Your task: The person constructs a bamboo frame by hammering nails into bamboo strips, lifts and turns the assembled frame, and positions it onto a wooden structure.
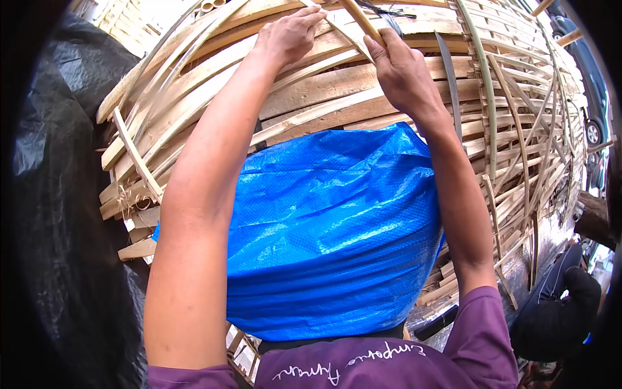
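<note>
Near the top centre, my left hand [289,37] has its fingers pressed together on a thin pale strip [340,29] of split wood or bamboo. My right hand [400,70] is wrapped round a round wooden stick [360,21] that slants up to the left. The strip runs from my left fingers down toward my right hand. Wooden planks [317,95] lie beneath both hands. Just right of my right hand is a long dark blade [448,81]. A blue tarp [330,227] covers my lap.
Black plastic sheeting [71,194] hangs at the left. Bamboo slats and a long green strip [486,84] spread across the right. A person in dark clothes [560,305] is at the lower right, and a blue car [586,84] is at the right edge.
</note>
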### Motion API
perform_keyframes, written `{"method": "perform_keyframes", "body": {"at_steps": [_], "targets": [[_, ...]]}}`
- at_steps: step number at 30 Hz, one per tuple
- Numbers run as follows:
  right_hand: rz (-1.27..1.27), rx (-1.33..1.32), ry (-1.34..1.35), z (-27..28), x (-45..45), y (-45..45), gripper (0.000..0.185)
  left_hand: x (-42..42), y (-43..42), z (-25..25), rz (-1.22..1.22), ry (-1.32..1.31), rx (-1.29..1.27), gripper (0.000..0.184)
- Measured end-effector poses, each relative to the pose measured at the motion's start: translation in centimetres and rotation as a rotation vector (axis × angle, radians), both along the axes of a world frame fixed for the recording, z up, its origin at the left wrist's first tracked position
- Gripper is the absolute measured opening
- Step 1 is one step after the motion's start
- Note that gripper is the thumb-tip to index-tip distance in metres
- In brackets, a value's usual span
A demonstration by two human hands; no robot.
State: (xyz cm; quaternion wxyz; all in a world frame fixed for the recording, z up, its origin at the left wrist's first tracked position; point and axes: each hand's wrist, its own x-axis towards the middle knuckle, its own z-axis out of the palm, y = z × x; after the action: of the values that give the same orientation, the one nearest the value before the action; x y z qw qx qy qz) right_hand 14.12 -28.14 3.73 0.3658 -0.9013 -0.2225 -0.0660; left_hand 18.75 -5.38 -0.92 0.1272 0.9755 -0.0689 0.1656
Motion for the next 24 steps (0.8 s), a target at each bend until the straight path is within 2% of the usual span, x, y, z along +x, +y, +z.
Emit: {"method": "perform_keyframes", "body": {"at_steps": [3,6,8,11,13,14,15,16,17,18,20,21,24], "targets": [[0.009,0.135,-0.103,1.6,-0.2,-0.1,0.029,0.4,0.4,-0.2,-0.022,-0.005,0.042,0.037],[-0.006,0.113,-0.097,0.5,0.3,-0.3,0.031,0.3,0.4,0.3,-0.013,0.044,0.040,0.038],[-0.014,-0.024,0.021,-0.9,1.0,-0.7,0.030,0.3,0.3,0.5,-0.006,0.057,0.036,0.038],[-0.027,-0.008,0.030,-0.7,1.3,-0.9,0.031,0.5,0.5,0.4,-0.011,0.057,0.023,0.039],[-0.028,0.037,0.044,1.4,0.7,-1.0,0.033,0.8,0.9,-0.1,-0.046,0.026,0.009,0.038],[-0.025,0.040,-0.072,2.1,0.5,-1.0,0.032,1.1,1.0,-0.2,-0.047,0.027,0.009,0.038],[-0.056,0.055,-0.057,3.9,-0.3,-0.5,0.030,0.8,0.8,0.5,-0.063,0.085,-0.055,0.041],[-0.086,0.070,-0.044,5.3,-0.9,0.0,0.029,0.4,0.6,1.3,-0.077,0.140,-0.118,0.053],[0.108,0.212,-0.292,2.2,1.1,-0.8,0.030,-0.1,0.1,1.8,-0.050,0.093,-0.048,0.038],[0.127,0.266,-0.221,1.8,0.8,-0.5,0.028,-0.2,0.0,1.7,-0.052,0.094,-0.051,0.038],[-0.014,-0.023,0.047,-0.3,0.3,-0.5,0.027,-0.1,0.1,1.3,-0.028,0.097,-0.032,0.040],[-0.020,-0.162,0.047,-0.6,0.4,-0.2,0.028,0.2,0.3,1.0,-0.029,0.093,-0.031,0.040],[-0.036,-0.093,0.021,0.5,0.9,-0.7,0.030,0.3,0.4,1.6,-0.079,0.004,-0.048,0.037]]}}
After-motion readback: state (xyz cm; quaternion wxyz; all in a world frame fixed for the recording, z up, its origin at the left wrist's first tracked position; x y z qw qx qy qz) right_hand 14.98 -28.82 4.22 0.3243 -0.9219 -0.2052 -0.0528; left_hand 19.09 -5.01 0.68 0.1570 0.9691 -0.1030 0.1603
